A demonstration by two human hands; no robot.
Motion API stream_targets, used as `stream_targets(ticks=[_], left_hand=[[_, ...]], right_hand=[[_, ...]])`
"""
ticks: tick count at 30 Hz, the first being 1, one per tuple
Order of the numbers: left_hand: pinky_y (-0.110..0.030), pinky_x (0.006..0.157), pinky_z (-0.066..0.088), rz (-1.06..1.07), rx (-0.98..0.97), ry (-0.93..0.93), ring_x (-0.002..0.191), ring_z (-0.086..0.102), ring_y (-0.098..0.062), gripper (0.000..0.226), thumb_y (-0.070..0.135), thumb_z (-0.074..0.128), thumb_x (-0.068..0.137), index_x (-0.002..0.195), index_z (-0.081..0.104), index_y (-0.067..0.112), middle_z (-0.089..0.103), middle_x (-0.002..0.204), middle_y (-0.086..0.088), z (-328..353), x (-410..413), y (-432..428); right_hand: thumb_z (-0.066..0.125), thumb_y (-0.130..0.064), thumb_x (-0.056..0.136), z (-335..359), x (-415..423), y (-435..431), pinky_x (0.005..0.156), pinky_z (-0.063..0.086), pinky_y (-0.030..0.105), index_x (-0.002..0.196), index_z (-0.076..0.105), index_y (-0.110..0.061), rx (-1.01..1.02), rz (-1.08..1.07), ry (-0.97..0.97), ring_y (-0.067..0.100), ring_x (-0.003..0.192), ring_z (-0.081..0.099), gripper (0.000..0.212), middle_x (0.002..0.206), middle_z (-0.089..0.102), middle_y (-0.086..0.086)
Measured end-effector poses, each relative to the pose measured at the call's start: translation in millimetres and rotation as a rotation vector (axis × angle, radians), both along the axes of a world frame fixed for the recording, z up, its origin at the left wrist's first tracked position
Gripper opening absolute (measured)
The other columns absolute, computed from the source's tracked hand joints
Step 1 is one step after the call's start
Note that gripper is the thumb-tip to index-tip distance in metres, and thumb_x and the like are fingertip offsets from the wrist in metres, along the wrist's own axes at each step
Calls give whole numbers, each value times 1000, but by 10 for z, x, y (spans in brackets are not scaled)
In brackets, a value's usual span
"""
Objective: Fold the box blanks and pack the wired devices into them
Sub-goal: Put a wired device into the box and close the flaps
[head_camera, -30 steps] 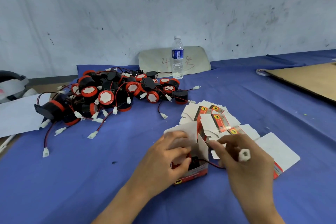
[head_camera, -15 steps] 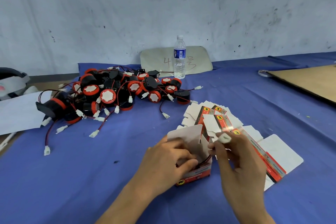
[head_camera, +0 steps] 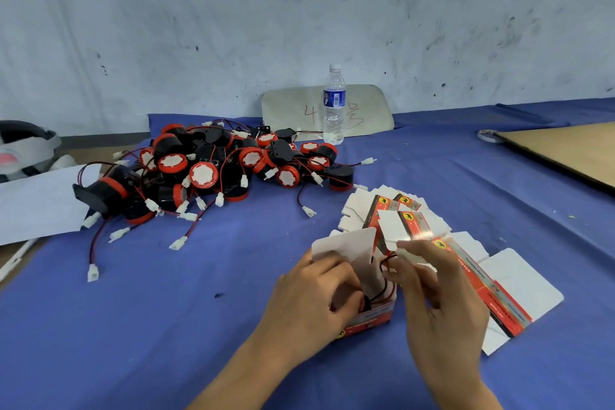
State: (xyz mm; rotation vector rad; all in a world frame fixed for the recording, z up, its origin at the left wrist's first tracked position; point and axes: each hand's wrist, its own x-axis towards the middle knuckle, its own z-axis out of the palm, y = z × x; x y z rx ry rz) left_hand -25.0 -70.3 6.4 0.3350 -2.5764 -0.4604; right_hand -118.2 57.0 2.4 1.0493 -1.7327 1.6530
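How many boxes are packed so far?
None finished that I can see. One box is folded and open; the left hand holds it while the right hand feeds a device's wire in. Left to do: close it, then fold the blanks and pack the big pile of devices.

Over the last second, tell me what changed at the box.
The right hand carried the white connector from above the table to the box mouth; now only the red-black wire loop shows at its fingertips. The left hand kept gripping the box; the device pile, blanks and bottle stayed.
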Motion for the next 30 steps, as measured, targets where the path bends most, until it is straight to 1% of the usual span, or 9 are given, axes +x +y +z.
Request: stream_targets(ticks=[3, 6, 11, 16, 21, 23, 25, 28, 30], left_hand=[[-35, 74, 53, -8, 40, 11, 105, 46, 0, 22, 42, 51, 85, 106, 55, 38, 57, 109, 23, -4, 10, 10], [-33, 83, 52, 6, 94, -12, 112, 46, 0, 51, 45, 47, 83, 129, 28, 56, 52, 123, 24, -4, 8, 24], [-36, 87, 53, -32, 116, 15, 124, 42, -2, 82, 40, 53, 83, 137, -3, 68, 43, 137, 31, -7, 8, 36], [-32, 85, 53, -50, 47, 48, 120, 43, -1, 57, 39, 49, 84, 137, 32, 52, 43, 132, 30, -45, -11, 19], [-31, 76, 54, -58, 55, 90, 106, 53, -5, 35, 38, 49, 85, 114, 66, 27, 51, 117, 19, -28, -8, 1], [-32, 78, 54, -77, 73, 84, 106, 53, -5, 33, 37, 50, 87, 114, 68, 29, 53, 116, 19, -21, -3, -17], [-32, 83, 52, -88, 76, 64, 110, 51, -4, 35, 35, 53, 86, 118, 67, 33, 56, 116, 20, -12, 0, -33], [-26, 89, 48, -109, 74, 38, 109, 48, -1, 34, 33, 54, 88, 119, 67, 34, 57, 113, 21, 8, 5, -56], [-25, 89, 46, -126, 67, 2, 109, 47, 1, 31, 32, 55, 90, 119, 66, 35, 57, 113, 22, 21, 12, -76]], right_hand=[[57, -20, 91, 8, -52, 1, 65, 47, 8, 103, 59, -27, 10, 4, -16, 8, 80, 64, 14, 95, 64, -9], [63, -5, 86, -11, -60, 8, 66, 48, 10, 98, 65, -20, 55, 9, 18, 3, 84, 62, 20, 94, 64, -12], [64, -2, 86, -11, -76, 1, 78, 45, 8, 101, 66, -24, 171, 36, 81, 2, 93, 58, 26, 96, 57, -27], [57, -11, 87, -46, -72, -32, 76, 48, 34, 90, 75, -12, 370, -160, 415, 19, 102, 49, 19, 91, 70, -9], [53, -21, 89, -70, -55, -27, 73, 53, 35, 97, 76, -14, 347, -120, 407, 18, 95, 48, 26, 88, 69, -3], [57, -20, 88, -94, -41, -19, 83, 49, 26, 107, 72, -19, 321, -60, 339, 15, 97, 50, 24, 95, 66, -8], [69, -14, 83, -80, -15, -19, 85, 43, 12, 109, 65, -30, 257, -8, 161, 8, 97, 51, 31, 105, 51, -29], [72, -12, 76, -68, 1, -34, 80, 44, 22, 89, 66, -19, 258, -54, 178, 10, 94, 51, 16, 112, 36, -44], [70, -13, 74, -72, 3, -43, 77, 44, 29, 80, 69, -12, 275, -95, 241, 12, 94, 49, 7, 109, 35, -40]])
